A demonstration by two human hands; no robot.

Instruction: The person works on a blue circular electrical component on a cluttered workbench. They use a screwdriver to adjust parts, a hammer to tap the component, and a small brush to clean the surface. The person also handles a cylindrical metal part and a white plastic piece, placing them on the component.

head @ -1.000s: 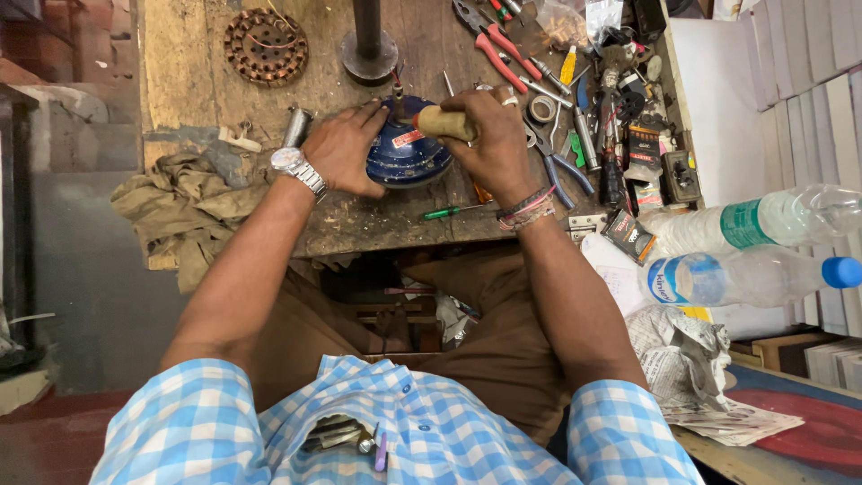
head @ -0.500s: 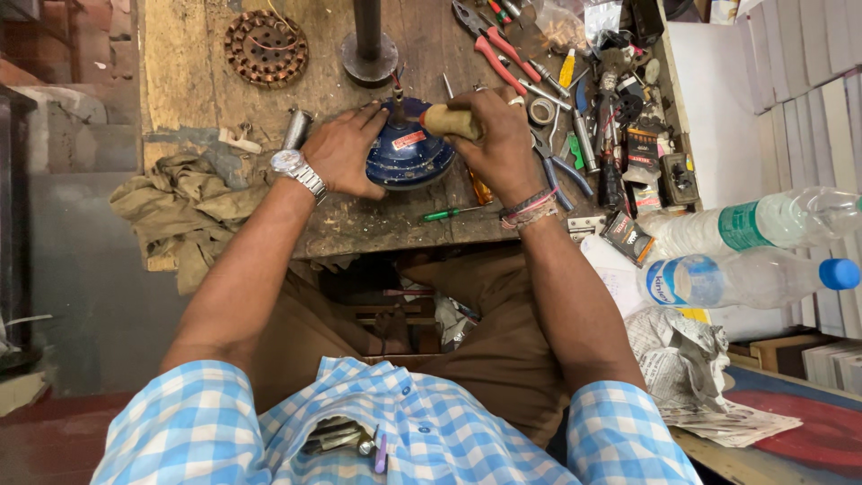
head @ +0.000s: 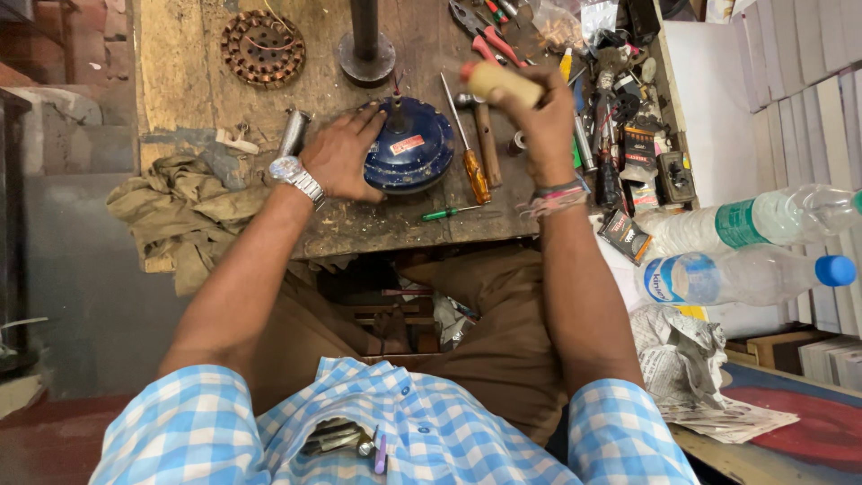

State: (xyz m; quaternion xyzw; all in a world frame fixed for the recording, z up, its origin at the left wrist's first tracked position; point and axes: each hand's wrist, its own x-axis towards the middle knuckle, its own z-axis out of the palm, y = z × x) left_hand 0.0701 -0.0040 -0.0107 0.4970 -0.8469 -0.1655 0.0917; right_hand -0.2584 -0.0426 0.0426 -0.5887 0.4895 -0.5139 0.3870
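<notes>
Two plastic bottles [head: 745, 242] lie on their sides near my right arm, one with a blue cap and one with a green label. My left hand [head: 346, 162] lies flat and open against the side of the round blue motor [head: 413, 153], which sits in the middle of the wooden bench [head: 180, 72]. My right hand [head: 543, 121] is closed tight around a tool with a pale wooden handle [head: 503, 83], held up above the bench, just right of the motor. I think the motor could slip if my left hand lets go, because it is round and smooth. I think the tool could also come down on my left fingers, since they are so close. One small green screwdriver [head: 447, 213] lies near the bench edge, and one with an orange handle [head: 471, 162] lies between my hands. One old rag [head: 184, 216] hangs off the left side. Farther back I count one ring of copper coils [head: 263, 47] and one dark metal post [head: 365, 45]. Red pliers [head: 480, 36] lie in the far pile; I cannot count those tools.
</notes>
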